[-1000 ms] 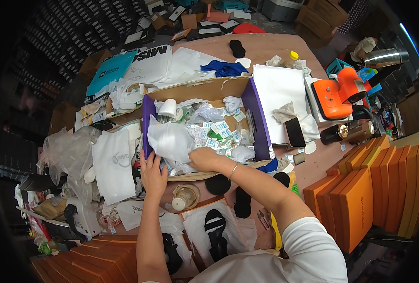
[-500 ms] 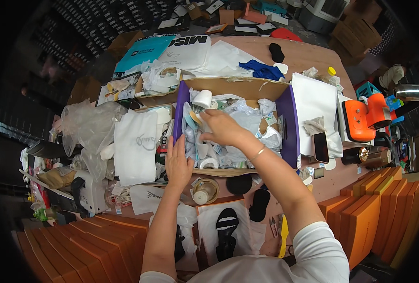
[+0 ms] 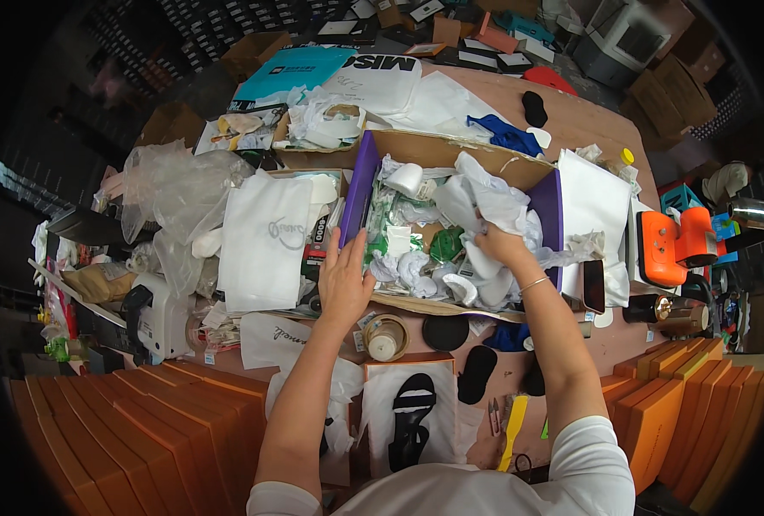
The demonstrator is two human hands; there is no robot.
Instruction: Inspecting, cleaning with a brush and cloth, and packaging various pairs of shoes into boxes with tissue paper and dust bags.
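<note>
A cardboard box with purple inner walls (image 3: 358, 185) lies open on the table, full of crumpled white paper, plastic bags and small packets. My left hand (image 3: 345, 277) rests flat with fingers spread on the box's near left corner. My right hand (image 3: 500, 243) is inside the box on the right, shut on a bunch of crumpled white paper (image 3: 493, 202) lifted above the other contents. A roll of white tape (image 3: 405, 179) lies near the far side of the box.
A white dust bag (image 3: 264, 241) and clear plastic (image 3: 175, 185) lie left of the box. An orange tool (image 3: 672, 245) stands at the right. A tape roll (image 3: 385, 337), a black sandal on paper (image 3: 412, 417) and black insoles (image 3: 476, 373) are near me. Orange boxes (image 3: 154, 430) stack below.
My right hand has moved from the left of the box to its right side and taken hold of white paper. My left hand has shifted onto the box's near left corner.
</note>
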